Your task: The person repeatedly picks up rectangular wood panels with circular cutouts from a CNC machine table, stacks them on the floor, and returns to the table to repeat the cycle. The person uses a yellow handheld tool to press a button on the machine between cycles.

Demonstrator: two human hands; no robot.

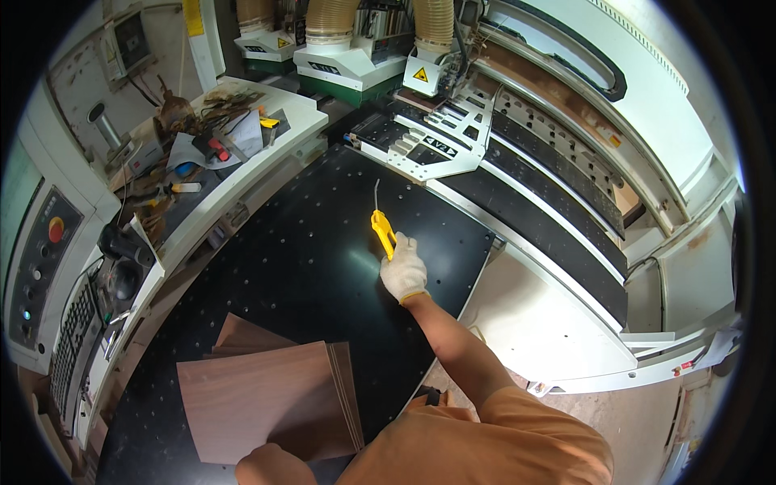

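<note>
A yellow air blow gun (382, 230) with a thin bent metal nozzle is held out over the black table. My right hand (403, 268), in a white knitted glove, is wrapped round its handle. The nozzle points away from me, toward the table's far edge. Of my left arm, only a rounded bare part shows at the lower edge, by the stacked panels; the left hand itself is not visible. Several thin brown wood-look panels (263, 396) lie in an uneven stack on the near left of the table.
The black table (299, 283) has small holes across its top. Beyond it stands a machine with a white plate (440, 149), dark rails and ribbed hoses (332, 20). At left are a cluttered white bench (299, 109), a keyboard (73, 339) and a control panel (48, 259).
</note>
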